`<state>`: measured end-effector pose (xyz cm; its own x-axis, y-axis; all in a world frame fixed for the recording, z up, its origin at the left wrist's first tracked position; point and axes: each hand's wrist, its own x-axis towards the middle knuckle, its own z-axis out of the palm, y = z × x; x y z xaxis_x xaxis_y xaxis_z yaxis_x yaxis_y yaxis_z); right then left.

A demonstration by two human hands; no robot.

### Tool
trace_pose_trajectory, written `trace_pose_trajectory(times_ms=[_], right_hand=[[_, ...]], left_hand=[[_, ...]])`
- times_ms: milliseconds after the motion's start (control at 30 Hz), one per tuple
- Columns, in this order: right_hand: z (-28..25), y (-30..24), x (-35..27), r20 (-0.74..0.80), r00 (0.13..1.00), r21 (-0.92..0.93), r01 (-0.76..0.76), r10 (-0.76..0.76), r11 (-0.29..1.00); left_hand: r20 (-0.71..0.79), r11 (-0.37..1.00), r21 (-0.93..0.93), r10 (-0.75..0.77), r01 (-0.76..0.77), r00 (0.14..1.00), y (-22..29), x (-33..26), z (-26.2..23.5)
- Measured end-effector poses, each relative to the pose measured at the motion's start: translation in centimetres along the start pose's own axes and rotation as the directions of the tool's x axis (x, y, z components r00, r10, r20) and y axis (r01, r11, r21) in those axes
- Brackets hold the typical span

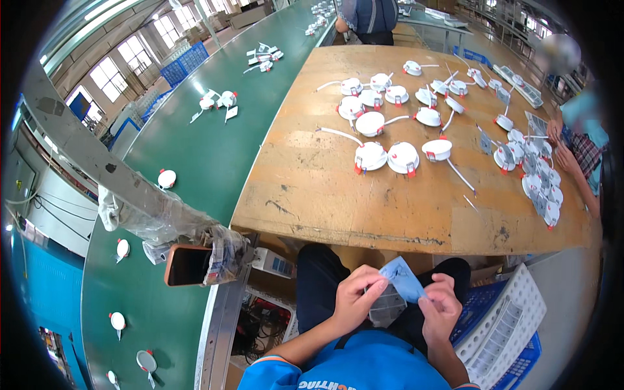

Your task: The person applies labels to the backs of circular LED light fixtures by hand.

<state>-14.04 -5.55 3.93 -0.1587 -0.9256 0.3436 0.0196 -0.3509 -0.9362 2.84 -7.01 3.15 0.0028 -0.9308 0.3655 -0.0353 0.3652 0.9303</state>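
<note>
Low in the middle of the frame, both hands meet over the person's lap and share one small thing: a pale blue plastic bag [404, 281], thin and crumpled. The left hand [356, 299] pinches its upper left corner between thumb and fingertips, while the right hand [441, 311] is closed on its lower right edge, so the bag is stretched at a slant between them, probably to keep the flimsy film taut enough to work with. Just beneath the bag a second, clear packet [385, 305] seems to rest on the dark trousers, within easy reach; what it contains is too small to tell. Above the hands, filling the centre of the frame, lies the wooden bench [338, 195], and the round white lamp fittings [387, 157] with red clips and trailing white leads are bunched toward its upper and right parts, well apart from the hands, leaving the near edge bare. At the right edge of the frame another person's hands [560, 144] sit beside a dense row of the same fittings. The green conveyor belt [214, 149] runs up the left side carrying scattered fittings, likely spaced out for pick-up. A phone [187, 265] is propped against a plastic-wrapped rail at lower left, and a white perforated crate [504, 325] stands by the right knee.
</note>
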Motion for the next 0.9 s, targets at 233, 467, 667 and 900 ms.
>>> trace_pose_trajectory(times_ms=[233,467,667,900], right_hand=[[-2.5,-4.6,0.6,0.298,0.922,-0.366,0.351,-0.248,0.862],[-2.7,-5.8,1.4,0.59,0.805,-0.428,0.386,-0.071,0.817],[-3.2,-5.3,1.2,0.765,0.628,-0.529,0.485,0.144,0.696],[-3.9,-4.5,1.0,0.676,0.724,-0.588,0.418,0.136,0.693]], left_hand=[[-0.218,0.911,0.412,0.102,-0.003,0.971,-2.4,5.7,-5.7],[-0.101,0.668,0.744,0.098,0.01,0.99,-3.7,14.7,-8.2],[0.123,0.891,0.453,-0.088,0.023,0.988,-4.4,19.1,-5.5],[-0.096,0.975,-0.031,-0.22,0.218,0.971,-6.0,20.3,-1.2]])
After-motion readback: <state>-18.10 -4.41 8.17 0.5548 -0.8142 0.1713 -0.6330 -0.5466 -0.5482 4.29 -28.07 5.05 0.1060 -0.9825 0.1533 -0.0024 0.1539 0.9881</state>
